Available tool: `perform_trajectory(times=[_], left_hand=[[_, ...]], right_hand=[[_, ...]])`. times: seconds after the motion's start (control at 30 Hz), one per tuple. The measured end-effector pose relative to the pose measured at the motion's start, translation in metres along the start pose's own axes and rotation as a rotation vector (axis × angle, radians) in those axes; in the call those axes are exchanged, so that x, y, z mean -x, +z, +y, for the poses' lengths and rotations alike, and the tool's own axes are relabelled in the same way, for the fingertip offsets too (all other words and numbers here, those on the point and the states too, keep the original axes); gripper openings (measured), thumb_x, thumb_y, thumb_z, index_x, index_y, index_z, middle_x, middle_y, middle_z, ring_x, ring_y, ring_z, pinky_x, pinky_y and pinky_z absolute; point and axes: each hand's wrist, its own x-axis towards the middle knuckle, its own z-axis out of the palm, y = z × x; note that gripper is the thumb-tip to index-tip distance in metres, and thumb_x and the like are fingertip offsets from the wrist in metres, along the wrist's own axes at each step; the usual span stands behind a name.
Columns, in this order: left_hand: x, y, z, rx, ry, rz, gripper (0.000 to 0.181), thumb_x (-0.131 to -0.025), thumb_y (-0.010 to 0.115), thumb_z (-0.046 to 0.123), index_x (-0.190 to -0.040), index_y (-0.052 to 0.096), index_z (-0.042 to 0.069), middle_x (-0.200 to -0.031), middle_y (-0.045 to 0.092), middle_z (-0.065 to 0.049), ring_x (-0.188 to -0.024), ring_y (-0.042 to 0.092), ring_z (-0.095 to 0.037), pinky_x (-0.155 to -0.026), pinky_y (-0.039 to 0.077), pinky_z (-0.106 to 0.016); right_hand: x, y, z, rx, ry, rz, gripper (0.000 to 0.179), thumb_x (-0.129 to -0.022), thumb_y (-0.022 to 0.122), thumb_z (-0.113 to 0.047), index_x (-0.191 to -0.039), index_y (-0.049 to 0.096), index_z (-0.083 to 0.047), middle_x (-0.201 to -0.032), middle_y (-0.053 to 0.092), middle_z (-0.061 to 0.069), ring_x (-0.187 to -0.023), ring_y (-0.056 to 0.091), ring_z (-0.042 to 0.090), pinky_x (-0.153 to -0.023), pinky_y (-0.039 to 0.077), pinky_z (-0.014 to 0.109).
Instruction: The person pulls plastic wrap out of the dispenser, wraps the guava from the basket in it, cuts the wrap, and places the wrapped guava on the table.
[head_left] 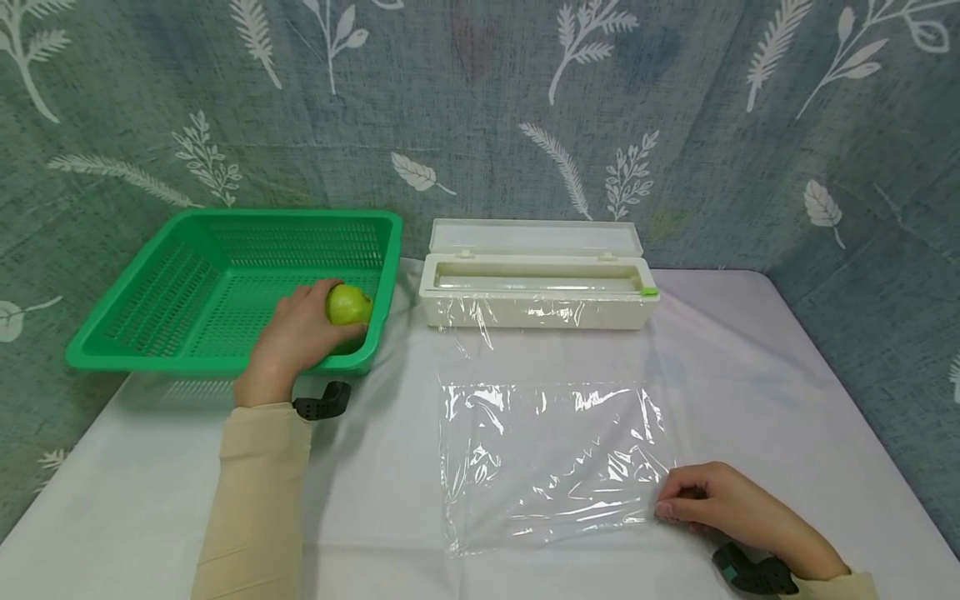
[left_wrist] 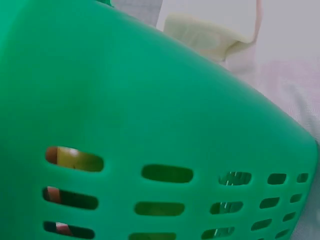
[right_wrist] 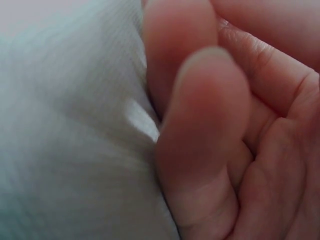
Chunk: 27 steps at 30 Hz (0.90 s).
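Note:
My left hand [head_left: 296,329] reaches over the near rim of a green plastic basket [head_left: 225,364] and grips a green apple [head_left: 348,304] at the basket's right end. In the left wrist view the basket wall [left_wrist: 125,100] hides most of this; only a bit of the apple [left_wrist: 77,159] shows through a slot. A sheet of cling film [head_left: 547,458] runs out from a white dispenser box [head_left: 540,313] over the table. At the film's near right corner my right hand [head_left: 720,504] pinches its edge between thumb and curled fingers. The right wrist view shows thumb and fingers [right_wrist: 210,110] close up.
The dispenser's clear lid [head_left: 536,237] stands raised at the back, and a small green piece [head_left: 649,292] sits at its right end. White cloth [head_left: 375,500] covers the table. A grey-green leaf-patterned curtain [head_left: 480,108] hangs behind and at both sides.

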Motion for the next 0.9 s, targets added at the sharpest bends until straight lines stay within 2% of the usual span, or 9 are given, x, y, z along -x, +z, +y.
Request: perform_trajectory(times=[0.17, 0.33, 0.6, 0.9], left_hand=[[-0.0008, 0.0006, -0.0004, 0.003, 0.013, 0.042, 0.076, -0.075, 0.059, 0.053, -0.134, 0.032, 0.015, -0.115, 0.041, -0.016, -0.095, 0.037, -0.036, -0.059, 0.039, -0.044], [-0.0009, 0.0005, -0.0004, 0.007, 0.014, 0.053, 0.077, -0.075, 0.06, 0.053, -0.135, 0.032, 0.015, -0.117, 0.04, -0.016, -0.094, 0.037, -0.035, -0.059, 0.039, -0.043], [-0.0004, 0.0, 0.0013, 0.014, 0.015, 0.076, 0.081, -0.074, 0.06, 0.055, -0.137, 0.029, 0.014, -0.121, 0.039, -0.018, -0.097, 0.037, -0.037, -0.061, 0.039, -0.046], [-0.0014, -0.0004, 0.0031, 0.021, 0.036, 0.134, 0.082, -0.073, 0.059, 0.059, -0.137, 0.03, 0.016, -0.123, 0.039, -0.018, -0.098, 0.038, -0.036, -0.062, 0.038, -0.047]], right_hand=[[0.0, 0.0005, 0.0004, 0.004, -0.006, 0.004, 0.01, -0.083, 0.062, -0.03, -0.08, 0.062, -0.021, -0.061, 0.052, -0.01, -0.051, 0.046, 0.001, -0.043, 0.042, 0.023], [0.0, 0.0004, 0.0, 0.006, 0.002, 0.006, 0.011, -0.083, 0.062, -0.031, -0.08, 0.062, -0.021, -0.061, 0.052, -0.01, -0.051, 0.046, 0.001, -0.044, 0.042, 0.024], [-0.0004, -0.0007, -0.0021, -0.009, 0.0, -0.001, 0.011, -0.083, 0.062, -0.03, -0.08, 0.063, -0.019, -0.061, 0.054, -0.007, -0.052, 0.048, 0.002, -0.044, 0.043, 0.024], [-0.0001, -0.0005, -0.0017, -0.009, -0.005, -0.001, 0.011, -0.083, 0.062, -0.03, -0.08, 0.063, -0.019, -0.061, 0.054, -0.006, -0.051, 0.048, 0.003, -0.044, 0.042, 0.024]])
